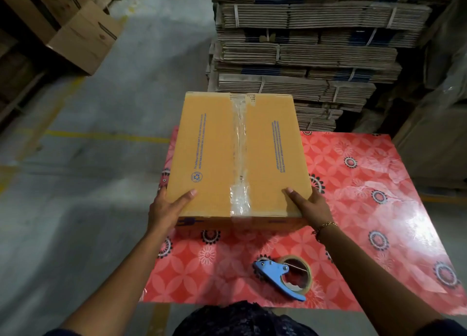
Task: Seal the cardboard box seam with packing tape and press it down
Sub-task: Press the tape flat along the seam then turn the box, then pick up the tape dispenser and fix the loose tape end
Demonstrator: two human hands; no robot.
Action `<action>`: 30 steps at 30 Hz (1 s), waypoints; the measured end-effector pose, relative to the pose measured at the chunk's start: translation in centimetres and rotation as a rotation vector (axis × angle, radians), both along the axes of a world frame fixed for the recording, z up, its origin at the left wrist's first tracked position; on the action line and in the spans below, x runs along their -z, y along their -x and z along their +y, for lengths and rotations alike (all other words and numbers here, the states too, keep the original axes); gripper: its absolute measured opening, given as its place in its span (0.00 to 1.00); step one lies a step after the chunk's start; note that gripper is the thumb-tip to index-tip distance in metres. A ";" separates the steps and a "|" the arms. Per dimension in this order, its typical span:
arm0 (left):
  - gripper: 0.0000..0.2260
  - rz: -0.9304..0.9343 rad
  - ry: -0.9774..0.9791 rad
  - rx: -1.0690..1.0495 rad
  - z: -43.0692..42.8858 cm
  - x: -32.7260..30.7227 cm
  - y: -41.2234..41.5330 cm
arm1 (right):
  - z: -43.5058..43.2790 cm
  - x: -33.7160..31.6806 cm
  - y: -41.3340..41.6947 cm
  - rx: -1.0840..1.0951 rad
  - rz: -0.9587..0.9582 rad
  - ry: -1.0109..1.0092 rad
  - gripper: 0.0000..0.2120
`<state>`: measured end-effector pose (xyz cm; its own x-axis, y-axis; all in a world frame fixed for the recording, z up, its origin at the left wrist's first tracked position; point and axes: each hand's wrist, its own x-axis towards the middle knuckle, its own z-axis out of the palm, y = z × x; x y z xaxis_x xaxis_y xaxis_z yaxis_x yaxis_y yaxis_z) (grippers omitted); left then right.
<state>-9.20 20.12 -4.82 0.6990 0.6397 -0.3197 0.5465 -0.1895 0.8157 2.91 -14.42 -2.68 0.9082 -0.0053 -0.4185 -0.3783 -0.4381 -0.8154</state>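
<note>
Brown cardboard box (237, 156) at counter (366, 209) far left corner, clear tape (240, 143) over seam. Left hand (166, 209), right hand (309, 205) grip near corners, fingers spread, steadying box. Blue tape dispenser (285, 276) by near edge, put aside.

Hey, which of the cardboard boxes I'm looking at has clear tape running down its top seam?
The yellow-brown box on the red floral table, gripped at its near corners by both hands. The plain brown boxes on the floor at upper left show no such shiny tape strip.
</note>
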 end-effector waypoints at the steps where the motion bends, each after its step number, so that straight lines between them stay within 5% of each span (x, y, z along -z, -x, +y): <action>1: 0.37 0.010 -0.009 0.007 -0.1 -0.2 -0.1 | -0.1 0.1 0.0 -0.012 0.006 0.032 0.32; 4: 0.38 0.052 -0.060 0.028 -0.1 -0.7 -0.5 | 0.0 -0.6 -0.3 -0.053 0.007 0.080 0.43; 8: 0.32 -0.132 -0.670 0.130 -2.2 -1.1 -0.1 | -0.5 -1.3 0.3 0.014 0.102 -0.021 0.44; 10: 0.26 -0.300 -0.817 0.262 -5.1 -1.9 0.0 | -1.9 -0.7 1.9 0.093 0.178 -0.099 0.44; 13: 0.14 -0.493 -0.695 0.584 -10.8 -2.9 0.2 | -4.4 0.5 5.4 0.176 0.228 -0.095 0.30; 16: 0.09 -0.410 -0.440 0.899 -15.1 -2.6 0.2 | -6.6 3.0 9.1 0.123 0.263 0.093 0.15; 21: 0.08 -0.112 -0.248 1.074 -18.1 -0.7 -0.4 | -6.8 5.5 14.6 -0.006 0.491 0.292 0.22; 25: 0.07 -0.061 -0.209 1.099 -18.8 0.2 -0.6 | -5.4 7.9 16.6 0.135 0.513 0.210 0.25; 30: 0.06 0.013 -0.175 1.051 -18.6 0.6 -0.6 | -5.2 8.6 16.7 0.462 0.543 -0.081 0.17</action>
<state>-8.57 1.53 -5.43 0.9241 -0.2448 -0.2935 0.0493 -0.6851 0.7268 -13.79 -19.62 -11.32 0.4841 -0.2892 -0.8258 -0.8720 -0.0813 -0.4827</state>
